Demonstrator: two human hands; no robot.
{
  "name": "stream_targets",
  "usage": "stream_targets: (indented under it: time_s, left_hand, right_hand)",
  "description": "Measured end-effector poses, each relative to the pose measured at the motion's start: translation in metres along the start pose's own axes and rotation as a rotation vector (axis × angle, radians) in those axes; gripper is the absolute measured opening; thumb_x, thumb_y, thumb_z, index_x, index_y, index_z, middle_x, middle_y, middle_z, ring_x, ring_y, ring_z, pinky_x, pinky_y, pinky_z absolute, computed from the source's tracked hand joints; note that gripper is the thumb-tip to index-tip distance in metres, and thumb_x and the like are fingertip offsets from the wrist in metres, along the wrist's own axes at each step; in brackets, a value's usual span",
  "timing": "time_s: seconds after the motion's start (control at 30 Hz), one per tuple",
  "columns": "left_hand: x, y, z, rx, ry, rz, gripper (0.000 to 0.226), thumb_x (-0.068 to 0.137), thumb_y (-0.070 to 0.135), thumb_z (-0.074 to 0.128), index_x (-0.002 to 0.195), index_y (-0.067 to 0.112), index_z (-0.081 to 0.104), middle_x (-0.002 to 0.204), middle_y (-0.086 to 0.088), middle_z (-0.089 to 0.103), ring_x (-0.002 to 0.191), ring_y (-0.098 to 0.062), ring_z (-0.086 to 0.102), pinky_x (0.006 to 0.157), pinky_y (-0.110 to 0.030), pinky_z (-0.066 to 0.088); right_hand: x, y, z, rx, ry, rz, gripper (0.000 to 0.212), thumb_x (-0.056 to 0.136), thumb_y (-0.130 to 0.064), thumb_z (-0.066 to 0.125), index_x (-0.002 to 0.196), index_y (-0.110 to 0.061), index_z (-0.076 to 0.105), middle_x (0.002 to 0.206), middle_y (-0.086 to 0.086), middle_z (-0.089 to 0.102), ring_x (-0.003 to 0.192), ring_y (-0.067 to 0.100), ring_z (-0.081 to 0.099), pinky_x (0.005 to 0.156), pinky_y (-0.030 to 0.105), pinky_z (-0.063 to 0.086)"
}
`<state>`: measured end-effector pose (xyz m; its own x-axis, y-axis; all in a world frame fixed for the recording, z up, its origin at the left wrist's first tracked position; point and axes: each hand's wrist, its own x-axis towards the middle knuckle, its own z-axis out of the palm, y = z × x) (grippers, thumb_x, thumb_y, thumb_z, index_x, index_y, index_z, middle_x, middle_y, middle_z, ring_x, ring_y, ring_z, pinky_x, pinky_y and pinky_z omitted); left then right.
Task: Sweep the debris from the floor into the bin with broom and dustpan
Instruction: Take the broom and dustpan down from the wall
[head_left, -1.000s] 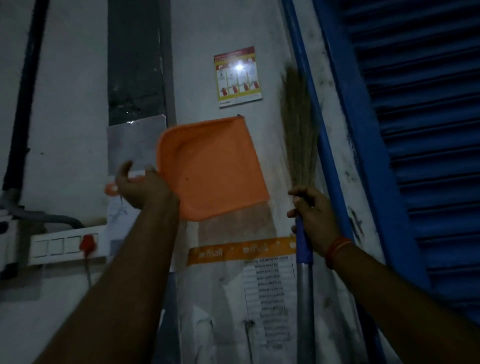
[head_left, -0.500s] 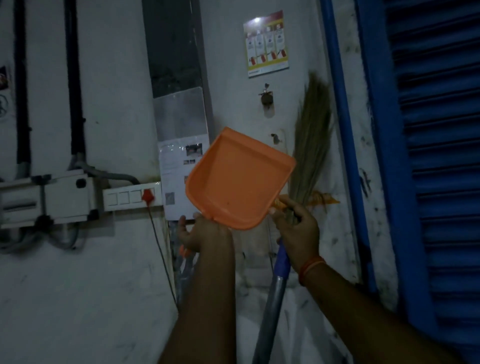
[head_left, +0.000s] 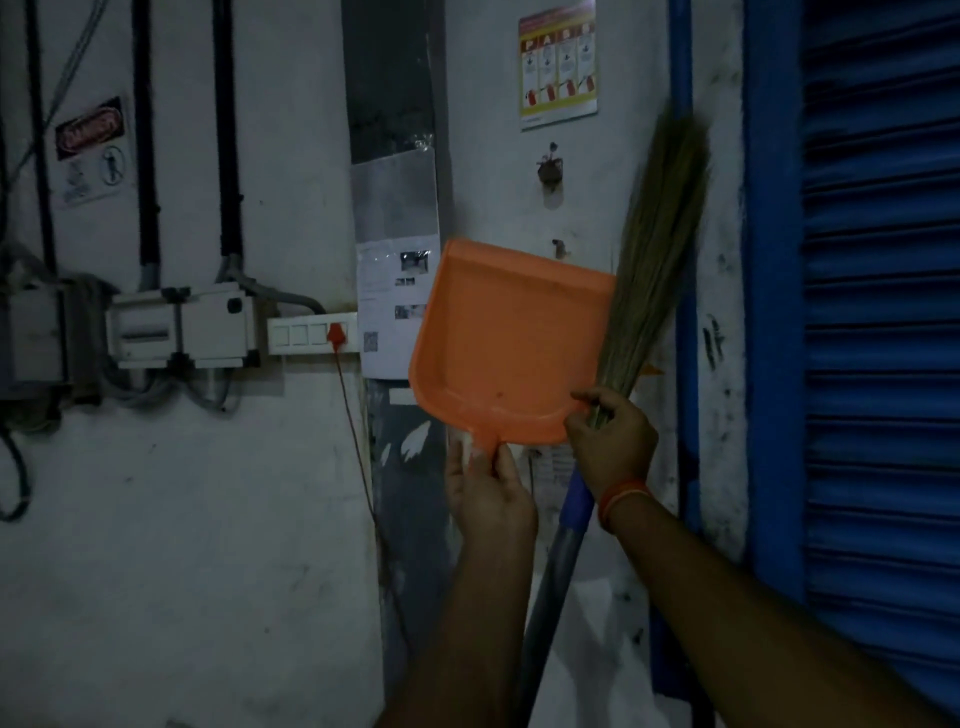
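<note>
An orange plastic dustpan is held up in front of the white wall, its open mouth pointing up. My left hand grips its short handle from below. Beside it a grass broom stands upright with its bristles up and its grey and blue handle running down. My right hand grips the broom where the bristles meet the handle, with an orange band on that wrist. The dustpan's right edge overlaps the lower bristles. No floor, debris or bin is in view.
A blue roller shutter and its blue frame fill the right side. On the wall are a switch strip with a red plug and cord, grey electrical boxes, black pipes, two hooks and a safety poster.
The dustpan has come down and turned from tilted to mouth-up, held lower by my left hand. My right hand has brought the broom down and slightly left. The view has shifted downward along the wall.
</note>
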<state>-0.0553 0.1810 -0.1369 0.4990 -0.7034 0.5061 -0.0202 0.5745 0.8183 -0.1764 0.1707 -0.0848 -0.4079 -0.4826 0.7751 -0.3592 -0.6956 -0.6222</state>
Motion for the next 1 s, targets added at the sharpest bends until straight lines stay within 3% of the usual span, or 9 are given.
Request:
stream_targets:
  time_s: [0.17,0.27,0.33,0.43,0.5,0.6,0.7,0.8,1.0]
  left_hand:
    - [-0.046,0.037,-0.016,-0.810,-0.053,-0.425,0.045,0.099,-0.001,0.054,0.140,0.017,0.051,0.131,-0.015,0.061,0.114,-0.024,0.064,0.089,-0.032,0.059]
    - [-0.074,0.066,-0.043,-1.006,-0.285,-0.526,0.056,0.091,0.003,0.059,0.142,0.024,0.050,0.135,-0.030,0.056,0.124,-0.042,0.059,0.075,-0.039,0.064]
    - [-0.090,0.079,-0.069,-0.813,-0.381,-0.419,0.055,0.094,0.007,0.059,0.142,0.032,0.047,0.128,-0.028,0.064,0.113,-0.036,0.066,0.072,-0.033,0.061]
    - [-0.090,0.082,-0.110,-0.107,-0.277,0.134,0.054,0.095,0.018,0.067,0.141,0.039,0.047,0.105,-0.005,0.075,0.087,-0.016,0.069,0.071,-0.029,0.055]
    - [-0.077,0.071,-0.133,0.357,-0.209,0.426,0.052,0.089,0.035,0.073,0.136,0.041,0.052,0.117,0.017,0.064,0.106,-0.004,0.061,0.085,-0.026,0.052]
    - [-0.055,0.061,-0.156,0.531,-0.366,0.327,0.054,0.079,0.055,0.071,0.130,0.050,0.055,0.135,0.016,0.045,0.130,0.000,0.039,0.104,-0.032,0.042]
    - [-0.043,0.066,-0.168,0.487,-0.470,0.191,0.042,0.081,0.051,0.073,0.121,0.052,0.062,0.129,0.011,0.054,0.120,-0.008,0.052,0.098,-0.034,0.048]
    - [-0.034,0.077,-0.179,0.343,-0.608,0.046,0.039,0.090,0.033,0.073,0.127,0.041,0.065,0.103,0.006,0.070,0.083,-0.015,0.067,0.073,-0.031,0.054]
    - [-0.030,0.067,-0.200,0.240,-0.589,-0.088,0.035,0.102,0.004,0.052,0.130,0.018,0.067,0.088,-0.010,0.072,0.080,-0.026,0.070,0.084,-0.053,0.056]
  right_hand:
    - [-0.010,-0.009,-0.016,0.020,-0.081,-0.032,0.026,0.080,-0.005,0.064,0.093,-0.025,0.074,0.087,-0.010,0.066,0.074,-0.001,0.057,0.065,-0.003,0.040]
    - [-0.010,-0.017,-0.018,0.028,-0.104,-0.055,0.028,0.081,-0.006,0.062,0.093,-0.029,0.074,0.087,-0.012,0.066,0.076,0.001,0.058,0.066,0.000,0.040]
    - [-0.011,-0.022,-0.016,0.044,-0.118,-0.060,0.028,0.082,-0.006,0.060,0.094,-0.028,0.075,0.082,-0.012,0.065,0.072,0.001,0.057,0.065,0.002,0.042]
    - [-0.014,-0.030,-0.010,0.064,-0.122,-0.076,0.029,0.081,-0.004,0.060,0.094,-0.025,0.075,0.081,-0.011,0.064,0.070,-0.002,0.055,0.064,-0.001,0.040]
    - [-0.019,-0.038,-0.003,0.073,-0.131,-0.086,0.030,0.081,-0.003,0.060,0.094,-0.026,0.075,0.081,-0.013,0.064,0.067,-0.005,0.055,0.064,-0.003,0.040]
    - [-0.028,-0.047,0.013,0.114,-0.160,-0.065,0.031,0.081,-0.005,0.060,0.091,-0.031,0.073,0.082,-0.015,0.066,0.066,-0.004,0.060,0.064,0.016,0.055]
    - [-0.041,-0.051,0.031,0.161,-0.207,-0.045,0.030,0.080,-0.009,0.060,0.090,-0.034,0.073,0.086,-0.010,0.070,0.067,0.017,0.067,0.059,0.040,0.060]
    - [-0.060,-0.056,0.046,0.193,-0.272,-0.040,0.028,0.079,-0.012,0.061,0.092,-0.033,0.073,0.091,-0.006,0.071,0.079,0.021,0.069,0.069,0.046,0.060]
    - [-0.087,-0.057,0.063,0.240,-0.335,0.033,0.029,0.082,-0.010,0.061,0.094,-0.033,0.074,0.092,-0.009,0.072,0.077,0.021,0.069,0.069,0.046,0.060]
